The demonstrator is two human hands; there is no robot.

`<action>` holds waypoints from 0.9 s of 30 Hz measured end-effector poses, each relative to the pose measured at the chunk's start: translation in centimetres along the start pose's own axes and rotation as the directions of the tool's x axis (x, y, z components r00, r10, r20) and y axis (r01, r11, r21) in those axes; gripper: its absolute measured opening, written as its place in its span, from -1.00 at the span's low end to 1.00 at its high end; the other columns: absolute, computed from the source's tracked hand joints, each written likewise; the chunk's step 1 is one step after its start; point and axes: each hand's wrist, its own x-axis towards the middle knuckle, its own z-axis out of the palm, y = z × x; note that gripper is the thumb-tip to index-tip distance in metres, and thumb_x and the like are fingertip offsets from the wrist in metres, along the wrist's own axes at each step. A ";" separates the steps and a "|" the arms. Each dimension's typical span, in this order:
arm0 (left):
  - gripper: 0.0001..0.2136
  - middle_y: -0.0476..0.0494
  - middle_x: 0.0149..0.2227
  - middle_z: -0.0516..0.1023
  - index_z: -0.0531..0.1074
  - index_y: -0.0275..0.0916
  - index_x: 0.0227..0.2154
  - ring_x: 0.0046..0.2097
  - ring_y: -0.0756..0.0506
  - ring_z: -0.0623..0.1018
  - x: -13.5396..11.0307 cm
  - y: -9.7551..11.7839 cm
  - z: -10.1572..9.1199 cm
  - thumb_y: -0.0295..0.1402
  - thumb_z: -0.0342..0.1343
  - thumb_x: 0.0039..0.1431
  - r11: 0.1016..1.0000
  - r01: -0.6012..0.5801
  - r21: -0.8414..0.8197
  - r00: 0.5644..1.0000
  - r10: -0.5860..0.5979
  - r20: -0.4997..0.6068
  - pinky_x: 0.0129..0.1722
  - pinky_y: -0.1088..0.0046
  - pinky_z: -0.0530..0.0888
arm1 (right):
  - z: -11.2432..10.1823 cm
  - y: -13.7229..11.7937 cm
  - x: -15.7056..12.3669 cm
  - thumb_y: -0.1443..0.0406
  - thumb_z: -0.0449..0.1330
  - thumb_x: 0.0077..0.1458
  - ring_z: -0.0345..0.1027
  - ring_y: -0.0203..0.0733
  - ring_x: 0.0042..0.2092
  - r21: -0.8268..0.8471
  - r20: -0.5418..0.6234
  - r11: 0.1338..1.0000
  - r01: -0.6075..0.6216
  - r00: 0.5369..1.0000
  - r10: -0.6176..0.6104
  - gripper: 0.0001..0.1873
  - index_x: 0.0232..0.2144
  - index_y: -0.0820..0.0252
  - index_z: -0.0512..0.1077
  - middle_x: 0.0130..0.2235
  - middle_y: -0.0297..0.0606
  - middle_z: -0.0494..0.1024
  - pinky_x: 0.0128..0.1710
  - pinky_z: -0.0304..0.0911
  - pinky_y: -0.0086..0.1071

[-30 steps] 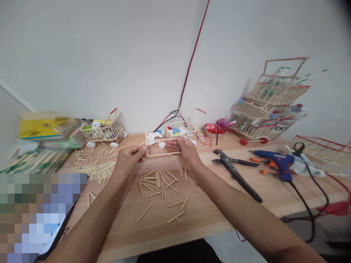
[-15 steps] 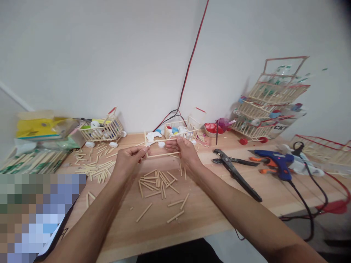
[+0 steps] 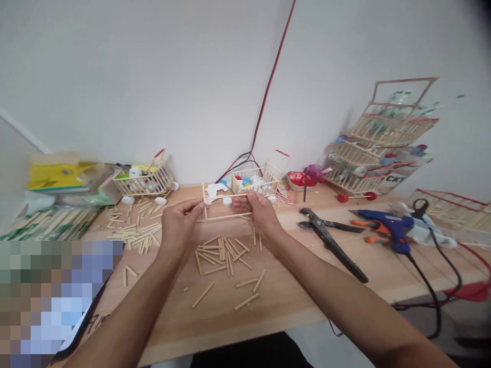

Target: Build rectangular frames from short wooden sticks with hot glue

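Note:
Between my two hands a thin frame of wooden sticks [image 3: 226,217] is held up above the table. My left hand [image 3: 183,217] pinches its left end, near the upright crosspiece. At the other end, my right hand [image 3: 259,207] grips the long sticks between thumb and fingers. Below the frame, a loose pile of short cut wooden sticks [image 3: 220,251] lies on the wooden table [image 3: 169,306]. Behind the frame are a white crumpled piece [image 3: 215,190] and a small stick cart [image 3: 268,181] holding bottle caps.
Slip-joint pliers [image 3: 332,245] and a blue glue gun [image 3: 395,225] with a cord lie at right. Stacked stick carts [image 3: 383,138] stand behind them. Another stick cart [image 3: 148,181], wrapped sticks [image 3: 53,222] and more cut sticks [image 3: 141,235] are at left.
My left thumb and fingers have shifted slightly left along the frame's left end, baring more of the crosspiece. My right hand keeps its grip. The whole view has moved slightly.

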 end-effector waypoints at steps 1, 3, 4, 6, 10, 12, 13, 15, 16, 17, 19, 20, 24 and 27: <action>-0.77 -0.09 -0.28 0.66 0.61 -0.24 -0.33 -0.18 -0.16 0.59 -0.1 0.0 0.0 -0.28 0.19 -0.04 1.000 0.001 0.006 1.000 -0.001 0.003 -0.14 0.36 0.45 | 0.0 0.0 0.0 0.12 0.10 0.19 0.52 -0.28 -0.38 0.001 0.005 1.000 0.002 1.000 -0.002 -0.71 -0.42 0.22 0.39 -0.37 -0.20 0.63 -0.37 0.39 -0.45; -0.79 -0.10 -0.31 0.66 0.62 -0.24 -0.36 -0.19 -0.17 0.59 -0.2 0.1 0.1 -0.27 0.19 -0.05 1.000 0.001 0.018 1.000 -0.001 0.006 -0.15 0.35 0.45 | 0.0 0.1 0.0 0.11 0.11 0.19 0.52 -0.27 -0.37 -0.002 0.014 1.000 0.006 1.000 -0.006 -0.71 -0.41 0.22 0.39 -0.37 -0.21 0.63 -0.38 0.39 -0.45; -0.79 -0.10 -0.31 0.66 0.62 -0.24 -0.37 -0.20 -0.17 0.59 -0.2 0.1 0.1 -0.27 0.19 -0.06 1.000 0.000 0.022 1.000 0.000 0.004 -0.16 0.35 0.46 | 0.0 0.1 0.0 0.11 0.10 0.19 0.52 -0.27 -0.37 -0.005 0.016 1.000 0.004 1.000 -0.004 -0.71 -0.41 0.22 0.39 -0.37 -0.21 0.63 -0.38 0.39 -0.45; -0.79 -0.10 -0.31 0.66 0.62 -0.24 -0.38 -0.20 -0.18 0.59 -0.3 0.2 0.1 -0.28 0.19 -0.06 1.000 0.000 0.032 1.000 0.000 -0.002 -0.17 0.35 0.46 | 0.0 0.1 0.0 0.11 0.10 0.19 0.52 -0.28 -0.38 -0.013 0.014 1.000 -0.002 1.000 0.002 -0.71 -0.41 0.21 0.38 -0.37 -0.21 0.63 -0.39 0.39 -0.46; -0.79 -0.12 -0.29 0.66 0.62 -0.24 -0.37 -0.20 -0.18 0.59 -0.3 0.1 0.2 -0.28 0.18 -0.05 0.998 0.002 0.056 1.000 -0.002 0.003 -0.18 0.35 0.46 | 0.0 0.1 -0.1 0.11 0.09 0.19 0.52 -0.28 -0.38 -0.016 0.013 1.000 0.002 1.000 -0.002 -0.71 -0.41 0.22 0.37 -0.37 -0.20 0.63 -0.36 0.40 -0.44; -0.79 -0.11 -0.29 0.66 0.62 -0.24 -0.36 -0.20 -0.18 0.59 -0.3 0.1 0.3 -0.28 0.17 -0.04 0.999 0.007 0.048 1.000 -0.007 0.003 -0.19 0.35 0.46 | 0.0 0.0 -0.1 0.12 0.09 0.20 0.52 -0.28 -0.38 -0.017 0.007 1.000 0.004 1.000 -0.004 -0.71 -0.41 0.22 0.36 -0.37 -0.20 0.63 -0.37 0.40 -0.45; -0.79 -0.11 -0.29 0.66 0.62 -0.24 -0.36 -0.21 -0.18 0.59 -0.4 0.1 0.3 -0.28 0.17 -0.04 0.999 0.006 0.041 1.000 -0.006 0.003 -0.19 0.35 0.46 | 0.0 0.0 -0.1 0.12 0.09 0.20 0.52 -0.28 -0.38 -0.018 0.003 1.000 0.001 1.000 -0.001 -0.71 -0.41 0.21 0.36 -0.37 -0.20 0.63 -0.37 0.40 -0.46; -0.79 -0.09 -0.32 0.66 0.62 -0.23 -0.36 -0.21 -0.17 0.59 -0.4 0.1 0.3 -0.28 0.17 -0.04 0.999 -0.005 0.035 1.000 0.005 0.005 -0.20 0.36 0.46 | 0.1 0.0 -0.2 0.11 0.09 0.19 0.52 -0.28 -0.38 -0.021 -0.004 1.000 -0.006 1.000 0.006 -0.71 -0.41 0.21 0.35 -0.37 -0.21 0.63 -0.38 0.40 -0.46; -0.79 -0.08 -0.33 0.66 0.62 -0.22 -0.36 -0.22 -0.17 0.59 -0.5 0.1 0.3 -0.28 0.17 -0.04 0.999 -0.011 0.036 1.000 0.011 0.007 -0.20 0.36 0.46 | 0.1 0.1 -0.1 0.11 0.10 0.19 0.52 -0.28 -0.38 -0.021 -0.007 1.000 -0.008 1.000 0.008 -0.71 -0.41 0.21 0.36 -0.37 -0.20 0.63 -0.38 0.40 -0.46; -0.79 -0.08 -0.33 0.66 0.62 -0.23 -0.37 -0.22 -0.17 0.59 -0.5 0.2 0.3 -0.27 0.17 -0.04 0.999 -0.016 0.040 1.000 0.016 0.010 -0.21 0.37 0.46 | 0.1 0.1 -0.1 0.10 0.10 0.19 0.52 -0.28 -0.38 -0.019 -0.007 1.000 -0.010 1.000 0.010 -0.71 -0.41 0.22 0.36 -0.37 -0.20 0.63 -0.38 0.40 -0.46; -0.78 -0.09 -0.33 0.66 0.62 -0.24 -0.37 -0.23 -0.16 0.58 -0.5 0.2 0.3 -0.27 0.15 -0.02 0.999 -0.023 0.044 1.000 0.022 0.019 -0.20 0.38 0.45 | 0.0 0.1 0.0 0.11 0.10 0.19 0.52 -0.28 -0.38 -0.008 -0.008 1.000 -0.010 1.000 0.010 -0.71 -0.41 0.22 0.38 -0.36 -0.19 0.63 -0.38 0.40 -0.46; -0.77 -0.10 -0.32 0.66 0.62 -0.25 -0.35 -0.24 -0.14 0.58 -0.4 0.2 0.3 -0.26 0.14 -0.01 0.999 -0.027 0.038 0.999 0.026 0.025 -0.21 0.39 0.45 | 0.0 0.1 0.0 0.12 0.09 0.20 0.52 -0.28 -0.38 0.001 -0.011 1.000 -0.008 1.000 0.008 -0.71 -0.41 0.23 0.38 -0.37 -0.19 0.64 -0.38 0.40 -0.45; -0.65 -0.10 -0.37 0.64 0.56 -0.30 -0.16 -0.35 -0.07 0.53 -0.2 -0.2 0.4 -0.23 0.07 0.06 0.999 -0.036 -0.030 0.997 0.038 0.073 -0.32 0.43 0.43 | -0.3 0.0 0.3 0.15 0.09 0.21 0.51 -0.29 -0.40 0.042 -0.042 0.999 0.014 0.999 -0.012 -0.73 -0.40 0.23 0.38 -0.40 -0.22 0.63 -0.37 0.41 -0.45; -0.66 -0.11 -0.39 0.63 0.59 -0.33 -0.26 -0.38 -0.06 0.51 0.0 -0.7 0.5 -0.20 0.07 0.06 0.999 -0.031 -0.017 0.994 0.033 0.108 -0.38 0.46 0.40 | -0.4 -0.2 0.4 0.13 0.10 0.20 0.51 -0.29 -0.40 0.045 -0.065 0.999 0.024 0.998 -0.021 -0.72 -0.40 0.23 0.38 -0.40 -0.22 0.63 -0.39 0.40 -0.47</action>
